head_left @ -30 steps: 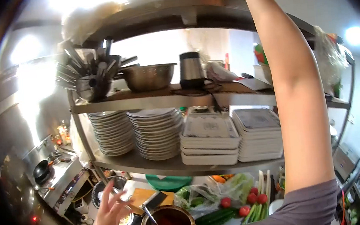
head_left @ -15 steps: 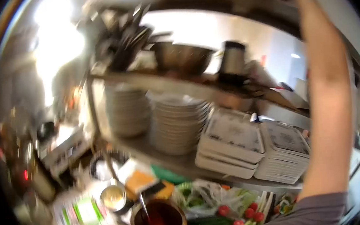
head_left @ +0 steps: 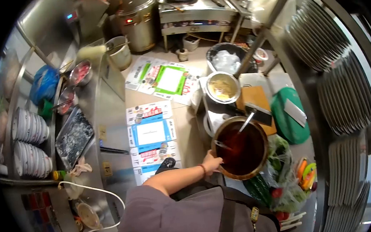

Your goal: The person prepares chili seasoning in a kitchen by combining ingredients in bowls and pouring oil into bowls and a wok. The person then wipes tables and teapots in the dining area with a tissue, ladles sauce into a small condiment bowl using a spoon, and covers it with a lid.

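Observation:
My left hand (head_left: 211, 163) is closed at the left rim of a round pot (head_left: 264, 162) with a brown, stained edge. Dark red liquid (head_left: 240, 151) fills the pot's lower part, and a long-handled metal ladle (head_left: 246, 123) leans inside it. My right hand is out of view. Just beyond the pot stands a metal bowl (head_left: 238, 86) with something pale yellow in it. Beside that lie a wooden board (head_left: 253, 96) and a cleaver (head_left: 262, 117) with a dark blade. A green cutting board (head_left: 289, 127) carries another blade (head_left: 295, 112).
Bagged vegetables (head_left: 285, 160) and a cucumber (head_left: 256, 189) lie near the pot. Stacked plates (head_left: 347, 90) fill the shelf on my right. Flattened cartons (head_left: 152, 134) cover the floor ahead. A steel counter (head_left: 110, 104) runs along the left, with a stove (head_left: 199, 16) at the back.
My view has swung from the plate shelf down to the floor and counter. The raised right arm has left the picture, and my left hand now shows at the pot's rim.

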{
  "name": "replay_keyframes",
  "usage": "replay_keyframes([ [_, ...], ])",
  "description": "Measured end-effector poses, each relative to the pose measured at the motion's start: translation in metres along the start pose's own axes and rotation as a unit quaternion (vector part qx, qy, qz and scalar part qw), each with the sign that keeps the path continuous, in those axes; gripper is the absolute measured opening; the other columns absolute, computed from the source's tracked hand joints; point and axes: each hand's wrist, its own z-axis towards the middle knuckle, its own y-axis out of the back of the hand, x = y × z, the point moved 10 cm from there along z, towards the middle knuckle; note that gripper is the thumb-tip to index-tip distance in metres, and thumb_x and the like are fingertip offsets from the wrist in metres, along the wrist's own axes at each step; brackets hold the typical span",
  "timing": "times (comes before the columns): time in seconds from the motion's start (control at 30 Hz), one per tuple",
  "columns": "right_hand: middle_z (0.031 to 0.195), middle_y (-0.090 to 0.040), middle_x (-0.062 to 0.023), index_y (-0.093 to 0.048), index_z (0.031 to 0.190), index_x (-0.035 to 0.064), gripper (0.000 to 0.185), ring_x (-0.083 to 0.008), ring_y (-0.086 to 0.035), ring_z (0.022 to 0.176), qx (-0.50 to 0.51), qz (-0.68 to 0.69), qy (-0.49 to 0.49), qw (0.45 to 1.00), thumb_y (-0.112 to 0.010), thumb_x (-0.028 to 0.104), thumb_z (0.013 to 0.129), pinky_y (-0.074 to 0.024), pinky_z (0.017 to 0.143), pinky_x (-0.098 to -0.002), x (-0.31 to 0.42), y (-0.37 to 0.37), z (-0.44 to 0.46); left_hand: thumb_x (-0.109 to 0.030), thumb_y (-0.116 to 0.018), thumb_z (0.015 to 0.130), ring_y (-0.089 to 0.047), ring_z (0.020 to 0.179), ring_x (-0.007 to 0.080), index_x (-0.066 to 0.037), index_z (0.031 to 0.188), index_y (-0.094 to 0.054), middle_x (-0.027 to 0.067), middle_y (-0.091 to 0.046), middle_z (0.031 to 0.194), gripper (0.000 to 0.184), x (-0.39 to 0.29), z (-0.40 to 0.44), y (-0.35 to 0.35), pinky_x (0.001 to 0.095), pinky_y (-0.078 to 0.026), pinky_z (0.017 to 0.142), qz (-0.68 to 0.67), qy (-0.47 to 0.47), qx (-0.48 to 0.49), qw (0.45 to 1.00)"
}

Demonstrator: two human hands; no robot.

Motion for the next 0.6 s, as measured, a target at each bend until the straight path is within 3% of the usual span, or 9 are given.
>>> replay_keyframes([
  [0.03,0.103,-0.058,-0.017,-0.054,0.109,0.0043,0.045,-0.0319,-0.056,0.094,-0.016,-0.013,0.009,1.0,-0.061,0.036,0.077,-0.0438,0.084,-0.0409,0.013,0.016,-0.001,-0.001,-0.056,0.071,-0.058,0.086,0.026,-0.008,0.119,-0.034,0.0113,-0.053,0.101,0.053,0.004,0.004,0.007,0.0438,-0.054,0.064,0.032,0.027,-0.035,0.999],
  [0.17,0.102,-0.058,-0.0172,-0.053,0.109,0.0029,0.045,-0.0321,-0.056,0.093,-0.061,-0.051,0.038,0.996,-0.059,0.036,0.08,-0.0438,0.084,-0.0417,0.071,0.058,-0.003,0.001,-0.055,0.069,-0.057,0.079,0.024,-0.006,0.119,-0.034,0.0112,-0.053,0.095,0.054,-0.016,0.011,0.029,0.0431,-0.054,0.06,0.027,0.034,0.002,0.999],
  [0.27,0.102,-0.057,-0.0173,-0.052,0.109,0.0018,0.044,-0.0322,-0.056,0.093,-0.065,-0.053,0.06,0.995,-0.057,0.036,0.081,-0.0437,0.083,-0.0422,0.136,0.069,0.012,0.004,-0.05,0.069,-0.06,0.065,0.0223,-0.006,0.11,-0.043,0.0092,-0.055,0.082,0.043,-0.027,0.007,0.062,0.038,-0.054,0.052,0.06,0.117,0.16,0.978],
  [0.33,0.102,-0.057,-0.0174,-0.052,0.109,0.0011,0.044,-0.0323,-0.056,0.093,-0.052,-0.043,0.067,0.995,-0.056,0.037,0.083,-0.0437,0.083,-0.0426,0.181,0.063,0.017,0.004,-0.05,0.069,-0.059,0.063,0.0207,-0.006,0.108,-0.045,0.0077,-0.055,0.076,0.041,-0.067,-0.016,0.093,0.0362,-0.052,0.049,0.002,0.135,0.153,0.979],
  [0.4,0.102,-0.057,-0.0174,-0.051,0.109,0.0004,0.044,-0.0324,-0.056,0.092,-0.035,0.009,0.073,0.997,-0.055,0.037,0.084,-0.0436,0.083,-0.043,0.234,0.031,0.012,-0.002,-0.053,0.068,-0.053,0.05,0.0133,-0.005,0.105,-0.05,0.0036,-0.054,0.065,0.037,-0.096,-0.014,0.132,0.0242,-0.039,0.037,0.111,0.135,0.17,0.97],
  [0.47,0.102,-0.057,-0.0175,-0.051,0.109,0.0,0.044,-0.0324,-0.055,0.092,-0.011,0.032,0.069,0.997,-0.054,0.037,0.084,-0.0436,0.083,-0.0432,0.282,0.0,-0.012,-0.003,-0.054,0.067,-0.051,0.048,0.0117,-0.003,0.102,-0.052,0.0038,-0.054,0.066,0.035,-0.113,0.003,0.18,0.0218,-0.035,0.035,0.19,0.141,0.172,0.956],
  [0.53,0.122,-0.048,-0.0122,-0.044,0.121,0.0049,0.039,-0.0266,-0.05,0.108,0.142,0.271,-0.042,0.951,-0.054,0.016,0.086,-0.0387,0.095,-0.0394,0.327,-0.052,-0.026,0.0,-0.052,0.068,-0.051,0.048,0.012,-0.002,0.101,-0.051,0.0037,-0.054,0.067,0.034,-0.141,0.015,0.217,0.0226,-0.037,0.036,0.124,0.106,0.158,0.974],
  [0.57,0.129,-0.045,-0.0106,-0.042,0.125,0.0065,0.041,-0.0247,-0.048,0.114,0.185,0.336,-0.081,0.92,-0.053,0.009,0.086,-0.0363,0.099,-0.0381,0.353,-0.069,-0.026,0.001,-0.051,0.068,-0.051,0.049,0.0122,-0.002,0.1,-0.051,0.0039,-0.055,0.068,0.033,-0.163,0.02,0.232,0.0233,-0.039,0.037,0.117,0.081,0.15,0.978],
  [0.6,0.13,-0.044,-0.011,-0.043,0.124,0.0065,0.038,-0.025,-0.046,0.116,0.183,0.315,-0.065,0.929,-0.051,0.009,0.087,-0.034,0.101,-0.0378,0.385,-0.063,-0.008,0.002,-0.051,0.068,-0.052,0.05,0.0124,-0.002,0.1,-0.051,0.0041,-0.055,0.069,0.032,-0.187,0.021,0.248,0.024,-0.041,0.038,0.109,0.058,0.142,0.982],
])
